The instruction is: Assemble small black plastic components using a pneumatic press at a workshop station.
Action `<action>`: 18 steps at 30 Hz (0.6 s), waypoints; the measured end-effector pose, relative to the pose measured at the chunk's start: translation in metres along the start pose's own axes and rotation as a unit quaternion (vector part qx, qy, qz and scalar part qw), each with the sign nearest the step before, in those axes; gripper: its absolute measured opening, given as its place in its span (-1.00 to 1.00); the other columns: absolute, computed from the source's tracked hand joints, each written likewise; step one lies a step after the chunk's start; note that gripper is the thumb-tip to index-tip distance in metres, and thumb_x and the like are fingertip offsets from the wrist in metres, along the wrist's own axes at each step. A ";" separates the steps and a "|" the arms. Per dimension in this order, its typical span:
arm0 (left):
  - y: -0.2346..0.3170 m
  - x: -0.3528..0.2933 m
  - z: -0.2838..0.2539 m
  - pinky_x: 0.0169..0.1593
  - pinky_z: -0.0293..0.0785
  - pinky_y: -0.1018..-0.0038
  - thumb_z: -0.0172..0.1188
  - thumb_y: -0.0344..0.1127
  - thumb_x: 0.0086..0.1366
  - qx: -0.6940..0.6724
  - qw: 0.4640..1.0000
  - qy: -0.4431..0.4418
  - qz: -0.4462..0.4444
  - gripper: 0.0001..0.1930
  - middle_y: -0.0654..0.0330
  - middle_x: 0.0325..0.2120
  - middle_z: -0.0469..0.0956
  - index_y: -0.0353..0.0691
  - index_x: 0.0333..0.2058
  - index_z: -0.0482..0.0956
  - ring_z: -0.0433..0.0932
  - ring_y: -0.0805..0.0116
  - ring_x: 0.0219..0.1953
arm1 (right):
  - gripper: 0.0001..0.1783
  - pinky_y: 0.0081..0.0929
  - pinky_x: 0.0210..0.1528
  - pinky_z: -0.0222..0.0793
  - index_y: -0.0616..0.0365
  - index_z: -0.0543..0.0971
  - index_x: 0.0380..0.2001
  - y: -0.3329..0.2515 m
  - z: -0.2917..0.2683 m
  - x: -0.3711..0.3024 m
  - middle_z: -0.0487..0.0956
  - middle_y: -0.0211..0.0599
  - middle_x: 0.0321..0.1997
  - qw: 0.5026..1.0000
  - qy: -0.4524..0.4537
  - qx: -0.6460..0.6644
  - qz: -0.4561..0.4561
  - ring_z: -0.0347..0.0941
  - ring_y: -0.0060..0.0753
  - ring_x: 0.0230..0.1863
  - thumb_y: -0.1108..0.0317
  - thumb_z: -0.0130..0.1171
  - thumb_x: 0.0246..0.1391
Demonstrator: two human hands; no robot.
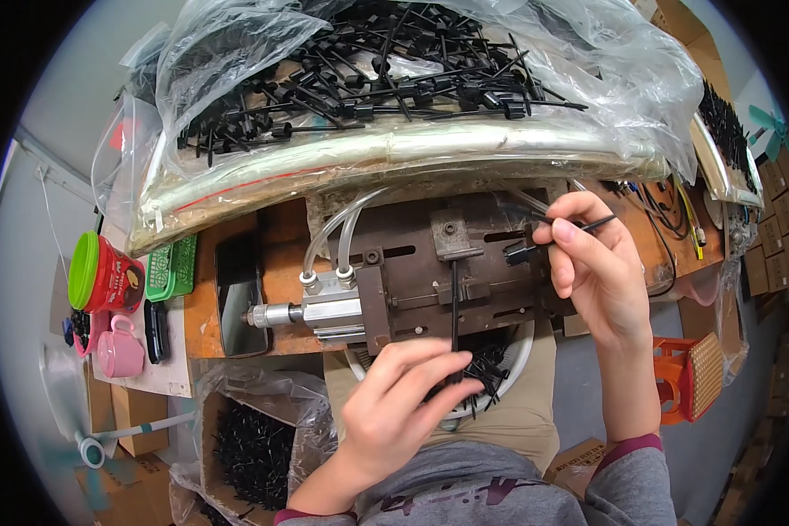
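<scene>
My left hand [408, 386] is in front of the metal fixture, its fingers closed around the lower end of a thin black plastic rod [455, 307]. The rod's far end meets a small metal block [450, 237] on the fixture. To the right, my right hand [598, 263] is raised and pinches a black plastic stick with a cylindrical head [519, 255]. Its stem passes between thumb and fingers and comes out at the upper right. Beside the left hand lies a pneumatic cylinder [335, 307] with clear hoses, bolted to the dark base plate [412, 219].
A plastic-lined tray [394, 145] heaped with black sticks spans the far side. Below the fixture, a white tub [528, 351] holds more black pieces. A phone [242, 307], pink mug [121, 349] and red-green tub [105, 276] stand left. An orange stool [688, 377] is at right.
</scene>
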State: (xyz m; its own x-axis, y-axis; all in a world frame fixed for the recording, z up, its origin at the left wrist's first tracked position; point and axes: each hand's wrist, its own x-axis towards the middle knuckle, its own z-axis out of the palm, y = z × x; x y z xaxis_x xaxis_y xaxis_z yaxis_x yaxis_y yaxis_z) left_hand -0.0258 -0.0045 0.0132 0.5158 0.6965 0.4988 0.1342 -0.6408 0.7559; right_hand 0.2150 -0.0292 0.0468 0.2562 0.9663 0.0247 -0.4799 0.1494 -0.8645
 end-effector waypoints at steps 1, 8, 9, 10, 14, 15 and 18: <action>-0.005 -0.003 0.007 -0.34 0.63 0.50 0.51 -0.53 -0.05 0.033 0.999 -0.014 -0.001 -0.66 -0.03 -0.12 0.65 -0.31 -0.23 0.70 0.66 0.35 -0.34 | -0.79 -0.61 -0.39 0.58 0.33 0.52 -0.07 0.002 0.000 -0.002 0.65 -0.01 -0.20 1.000 0.008 -0.019 0.005 0.60 -0.51 -0.42 0.51 0.15 0.25; -0.021 -0.005 0.030 -0.45 0.45 0.56 0.44 -0.37 -0.02 0.273 0.952 -0.095 0.101 -0.70 0.03 0.05 0.61 -0.28 -0.25 0.70 0.58 0.47 -0.55 | -0.77 -0.50 -0.26 0.66 0.40 0.47 -0.04 0.005 0.009 -0.025 0.65 0.07 -0.18 0.995 0.056 -0.088 -0.010 0.68 -0.27 -0.27 0.53 0.10 0.27; -0.018 0.000 0.029 -0.46 0.44 0.56 0.44 -0.37 -0.03 0.288 0.946 -0.098 0.109 -0.70 0.03 0.04 0.61 -0.28 -0.25 0.69 0.58 0.47 -0.55 | -0.77 -0.50 -0.28 0.67 0.40 0.47 -0.04 0.003 0.006 -0.029 0.65 0.09 -0.18 0.994 0.049 -0.097 -0.006 0.69 -0.27 -0.30 0.53 0.10 0.27; -0.017 0.003 0.029 -0.46 0.43 0.56 0.44 -0.37 -0.03 0.303 0.940 -0.101 0.118 -0.69 0.03 0.02 0.62 -0.29 -0.25 0.69 0.57 0.47 -0.56 | -0.78 -0.49 -0.30 0.67 0.41 0.46 -0.05 0.002 0.004 -0.032 0.65 0.10 -0.18 0.994 0.042 -0.105 -0.003 0.69 -0.27 -0.33 0.53 0.10 0.27; -0.016 0.010 0.030 -0.48 0.40 0.55 0.45 -0.35 -0.04 0.322 0.931 -0.115 0.127 -0.68 0.06 -0.07 0.66 -0.28 -0.25 0.69 0.55 0.47 -0.57 | -0.84 -0.55 -0.56 0.58 0.37 0.46 -0.14 -0.001 0.007 -0.040 0.67 0.09 -0.32 0.991 0.026 -0.131 0.015 0.63 -0.31 -0.57 0.52 0.11 0.26; -0.014 0.011 0.029 -0.48 0.40 0.55 0.46 -0.35 -0.04 0.325 0.930 -0.120 0.126 -0.68 0.07 -0.09 0.66 -0.28 -0.25 0.69 0.55 0.46 -0.56 | -0.86 -0.60 -0.66 0.48 0.35 0.47 -0.17 0.001 0.008 -0.041 0.67 0.07 -0.36 0.988 0.047 -0.149 0.014 0.57 -0.37 -0.68 0.50 0.13 0.26; -0.013 0.012 0.026 -0.47 0.42 0.56 0.47 -0.34 -0.04 0.288 0.941 -0.097 0.146 -0.67 0.10 -0.14 0.67 -0.27 -0.25 0.68 0.58 0.43 -0.52 | -0.86 -0.64 -0.71 0.40 0.33 0.48 -0.18 0.006 0.003 -0.041 0.68 0.08 -0.36 0.991 0.059 -0.119 0.023 0.52 -0.44 -0.73 0.48 0.14 0.27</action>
State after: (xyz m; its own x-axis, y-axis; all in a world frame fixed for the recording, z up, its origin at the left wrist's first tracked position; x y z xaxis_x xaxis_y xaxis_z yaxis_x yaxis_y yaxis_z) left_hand 0.0007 0.0039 -0.0014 0.7397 0.4269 0.5202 0.3698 -0.9037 0.2158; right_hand 0.1992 -0.0668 0.0418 0.3424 0.9374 -0.0636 -0.2849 0.0391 -0.9578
